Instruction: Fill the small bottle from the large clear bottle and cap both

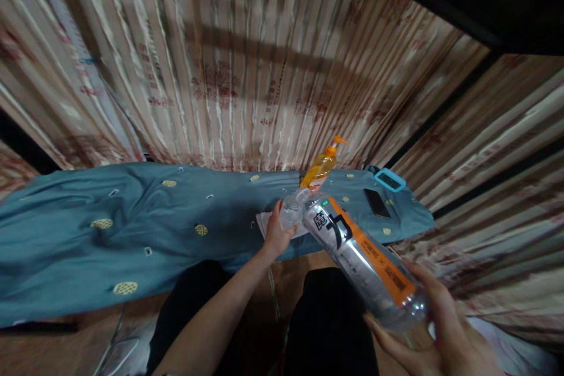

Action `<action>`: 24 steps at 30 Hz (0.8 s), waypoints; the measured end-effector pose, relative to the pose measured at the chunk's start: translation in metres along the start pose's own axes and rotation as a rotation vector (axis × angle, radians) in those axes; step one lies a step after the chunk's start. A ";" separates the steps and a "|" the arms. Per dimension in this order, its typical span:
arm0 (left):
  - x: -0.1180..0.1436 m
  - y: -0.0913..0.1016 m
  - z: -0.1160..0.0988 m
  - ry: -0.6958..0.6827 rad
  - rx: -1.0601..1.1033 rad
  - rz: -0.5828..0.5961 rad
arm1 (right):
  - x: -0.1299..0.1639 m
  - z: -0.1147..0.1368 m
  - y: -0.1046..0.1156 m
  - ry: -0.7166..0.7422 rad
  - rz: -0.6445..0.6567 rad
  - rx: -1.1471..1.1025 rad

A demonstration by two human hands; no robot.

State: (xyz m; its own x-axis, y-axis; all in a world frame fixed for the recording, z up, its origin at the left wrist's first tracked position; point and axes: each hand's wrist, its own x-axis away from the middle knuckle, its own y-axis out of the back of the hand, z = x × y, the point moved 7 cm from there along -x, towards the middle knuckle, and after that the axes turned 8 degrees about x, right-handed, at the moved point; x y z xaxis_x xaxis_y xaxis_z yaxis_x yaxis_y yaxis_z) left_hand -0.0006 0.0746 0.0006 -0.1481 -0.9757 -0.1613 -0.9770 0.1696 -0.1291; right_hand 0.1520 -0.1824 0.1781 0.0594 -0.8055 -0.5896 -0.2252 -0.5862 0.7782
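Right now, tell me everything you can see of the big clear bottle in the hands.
The clear plastic bottle is large and see-through, with a label wrap of orange and grey-white bearing black characters. It lies tilted, base low toward the right, neck pointing up and left. The right hand cups its base from below; the left hand grips the neck end, so the cap cannot be made out. It is held in the air above the person's dark-clad lap, in front of the blue cloth. Whether it holds liquid is unclear.

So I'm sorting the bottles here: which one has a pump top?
The orange bottle standing on the blue sheet by the curtain. The big clear bottle, held by both hands, has an orange-and-black label and no pump.
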 end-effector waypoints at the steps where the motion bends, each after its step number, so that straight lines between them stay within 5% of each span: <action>1: 0.000 0.000 0.000 0.000 0.004 0.002 | 0.000 0.000 0.000 0.002 0.003 -0.003; 24: 0.001 0.000 -0.002 0.006 0.056 -0.027 | 0.000 -0.001 0.001 0.037 -0.008 0.020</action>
State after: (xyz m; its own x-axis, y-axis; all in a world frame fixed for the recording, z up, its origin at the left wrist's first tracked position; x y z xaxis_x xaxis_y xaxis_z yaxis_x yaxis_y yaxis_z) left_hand -0.0009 0.0729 0.0020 -0.1228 -0.9808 -0.1516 -0.9705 0.1506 -0.1883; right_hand 0.1524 -0.1835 0.1792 0.0975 -0.8039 -0.5867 -0.2440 -0.5908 0.7690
